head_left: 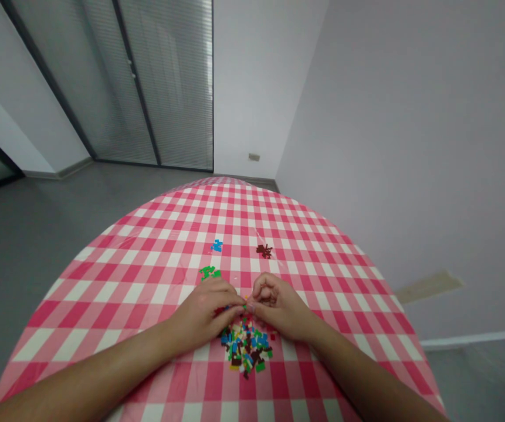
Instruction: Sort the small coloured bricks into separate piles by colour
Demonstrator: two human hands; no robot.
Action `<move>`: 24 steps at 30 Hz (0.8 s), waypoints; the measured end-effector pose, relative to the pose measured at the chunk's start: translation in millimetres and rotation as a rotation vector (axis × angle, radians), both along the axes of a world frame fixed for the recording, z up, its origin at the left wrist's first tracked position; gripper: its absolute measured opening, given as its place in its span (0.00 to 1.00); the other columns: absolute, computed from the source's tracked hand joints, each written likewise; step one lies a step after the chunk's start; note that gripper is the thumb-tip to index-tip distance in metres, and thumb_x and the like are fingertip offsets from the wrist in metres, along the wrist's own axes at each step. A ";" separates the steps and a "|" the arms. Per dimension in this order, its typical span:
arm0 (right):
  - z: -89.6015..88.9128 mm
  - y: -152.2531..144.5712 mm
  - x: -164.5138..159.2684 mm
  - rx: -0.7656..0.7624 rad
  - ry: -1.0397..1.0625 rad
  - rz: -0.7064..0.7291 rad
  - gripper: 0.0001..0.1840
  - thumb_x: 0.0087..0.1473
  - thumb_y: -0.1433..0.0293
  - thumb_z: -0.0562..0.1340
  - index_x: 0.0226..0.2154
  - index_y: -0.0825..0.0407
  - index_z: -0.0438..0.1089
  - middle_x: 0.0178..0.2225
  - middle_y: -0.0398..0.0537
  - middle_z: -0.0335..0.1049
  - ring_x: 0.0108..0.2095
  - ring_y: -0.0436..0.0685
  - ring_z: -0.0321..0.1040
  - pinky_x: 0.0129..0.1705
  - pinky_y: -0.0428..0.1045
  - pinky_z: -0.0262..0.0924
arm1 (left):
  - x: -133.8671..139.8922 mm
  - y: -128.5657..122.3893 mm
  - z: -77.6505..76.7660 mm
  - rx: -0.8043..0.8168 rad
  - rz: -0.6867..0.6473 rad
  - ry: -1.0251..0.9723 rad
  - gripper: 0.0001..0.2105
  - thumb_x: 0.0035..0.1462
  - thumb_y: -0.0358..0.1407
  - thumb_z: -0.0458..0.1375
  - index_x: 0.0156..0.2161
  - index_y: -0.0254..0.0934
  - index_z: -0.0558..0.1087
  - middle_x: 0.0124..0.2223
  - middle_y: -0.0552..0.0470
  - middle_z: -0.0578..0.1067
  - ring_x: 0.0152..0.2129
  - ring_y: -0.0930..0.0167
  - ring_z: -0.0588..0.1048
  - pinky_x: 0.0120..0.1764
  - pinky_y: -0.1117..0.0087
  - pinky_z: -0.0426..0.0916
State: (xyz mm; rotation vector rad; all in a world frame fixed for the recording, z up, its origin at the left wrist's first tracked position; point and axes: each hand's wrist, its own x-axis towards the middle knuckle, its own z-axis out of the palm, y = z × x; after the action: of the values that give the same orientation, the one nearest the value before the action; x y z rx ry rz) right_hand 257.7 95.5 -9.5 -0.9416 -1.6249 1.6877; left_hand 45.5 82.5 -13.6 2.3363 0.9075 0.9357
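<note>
My left hand (210, 308) and my right hand (281, 306) meet fingertip to fingertip above the far side of a mixed pile of small plastic building bricks (246, 346). Between the pinched fingertips a tiny green brick (244, 306) shows, mostly covered by the fingers. Both hands are closed, thumb against index finger. The pile holds blue, green, brown, white, yellow and red bricks. Just beyond my left hand lies a small group of green bricks (209, 272), partly hidden by the knuckles.
Farther off lie a group of blue bricks (217, 245) and, to its right, a group of dark brown bricks (264, 251). A red-and-white checked cloth (146, 246) covers the rounded table. A wall (410, 146) rises to the right and glass partitions (168, 88) stand behind.
</note>
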 end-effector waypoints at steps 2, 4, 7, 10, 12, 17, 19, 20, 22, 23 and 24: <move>0.8 0.3 0.6 0.058 -0.064 -0.021 0.14 0.51 0.61 0.68 0.32 0.51 0.65 0.23 0.39 0.67 0.21 0.47 0.62 0.24 0.44 0.55 | 0.0 0.5 1.2 -0.020 -0.001 -0.006 0.08 0.64 0.31 0.54 0.38 0.39 0.76 0.34 0.51 0.78 0.33 0.68 0.73 0.39 0.65 0.65; 2.2 0.6 1.3 0.181 -0.152 -0.039 0.10 0.51 0.63 0.67 0.31 0.53 0.71 0.24 0.42 0.71 0.24 0.49 0.66 0.26 0.45 0.59 | 0.2 1.0 2.4 -0.053 0.015 -0.017 0.08 0.64 0.31 0.54 0.37 0.39 0.76 0.33 0.52 0.77 0.33 0.69 0.73 0.39 0.66 0.65; 4.7 1.3 1.9 0.378 -0.260 -0.056 0.06 0.52 0.67 0.66 0.31 0.52 0.76 0.27 0.45 0.75 0.26 0.51 0.69 0.29 0.46 0.62 | 0.8 1.2 3.6 -0.105 0.028 -0.016 0.08 0.64 0.31 0.54 0.35 0.39 0.75 0.32 0.52 0.77 0.32 0.69 0.73 0.39 0.66 0.64; 6.5 2.0 2.0 0.519 -0.290 -0.066 0.05 0.53 0.68 0.65 0.32 0.51 0.77 0.29 0.46 0.76 0.29 0.52 0.70 0.32 0.46 0.64 | 1.1 0.9 4.4 -0.128 0.021 -0.014 0.08 0.64 0.31 0.54 0.35 0.39 0.75 0.33 0.52 0.77 0.33 0.69 0.73 0.39 0.66 0.64; 7.0 2.6 2.1 0.589 -0.300 -0.058 0.06 0.54 0.68 0.65 0.33 0.51 0.77 0.30 0.47 0.77 0.30 0.52 0.71 0.34 0.47 0.64 | 1.2 0.7 4.9 -0.133 0.015 -0.017 0.09 0.64 0.31 0.54 0.35 0.39 0.75 0.32 0.52 0.77 0.33 0.69 0.73 0.39 0.66 0.64; 7.9 3.4 2.6 0.650 -0.321 -0.035 0.06 0.56 0.68 0.63 0.34 0.50 0.77 0.31 0.48 0.76 0.31 0.53 0.71 0.36 0.47 0.64 | 2.1 1.1 5.3 -0.132 0.024 -0.023 0.09 0.65 0.33 0.54 0.34 0.40 0.75 0.32 0.52 0.77 0.32 0.69 0.73 0.38 0.66 0.65; 8.7 3.2 2.4 0.637 -0.331 -0.035 0.06 0.56 0.68 0.63 0.33 0.51 0.77 0.31 0.47 0.76 0.31 0.53 0.70 0.36 0.47 0.64 | 1.9 1.6 4.3 -0.108 0.053 -0.030 0.08 0.64 0.33 0.55 0.36 0.40 0.76 0.32 0.52 0.77 0.32 0.68 0.72 0.38 0.65 0.65; 9.1 3.0 2.2 0.624 -0.337 -0.040 0.06 0.56 0.69 0.63 0.33 0.51 0.76 0.30 0.47 0.76 0.32 0.53 0.70 0.36 0.47 0.64 | 1.6 1.9 3.4 -0.092 0.067 -0.036 0.06 0.64 0.33 0.56 0.37 0.40 0.76 0.33 0.52 0.77 0.33 0.68 0.72 0.39 0.65 0.64; 9.6 2.6 1.5 0.595 -0.338 -0.056 0.05 0.56 0.69 0.63 0.33 0.51 0.76 0.31 0.47 0.75 0.32 0.53 0.70 0.36 0.47 0.64 | 0.8 2.3 1.4 -0.059 0.085 -0.043 0.04 0.62 0.34 0.58 0.39 0.40 0.76 0.34 0.52 0.77 0.33 0.68 0.72 0.39 0.65 0.64; 9.7 2.4 1.1 0.580 -0.336 -0.062 0.05 0.56 0.70 0.63 0.33 0.51 0.76 0.31 0.47 0.75 0.32 0.53 0.70 0.36 0.47 0.64 | 0.4 2.3 0.4 -0.045 0.087 -0.044 0.03 0.62 0.33 0.59 0.40 0.40 0.76 0.35 0.52 0.77 0.34 0.68 0.72 0.39 0.65 0.64; 9.7 2.3 0.6 0.568 -0.332 -0.065 0.05 0.56 0.70 0.63 0.33 0.51 0.76 0.31 0.47 0.75 0.32 0.53 0.70 0.36 0.47 0.64 | 0.1 2.1 -0.4 -0.031 0.088 -0.045 0.03 0.61 0.33 0.60 0.40 0.40 0.76 0.35 0.52 0.77 0.34 0.68 0.72 0.40 0.65 0.65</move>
State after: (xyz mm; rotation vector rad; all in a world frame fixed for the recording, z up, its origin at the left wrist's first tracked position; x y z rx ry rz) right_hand 258.4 97.7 0.3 -0.9924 -2.1055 0.9625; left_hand 45.6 84.5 -14.0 2.2563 1.0057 0.9984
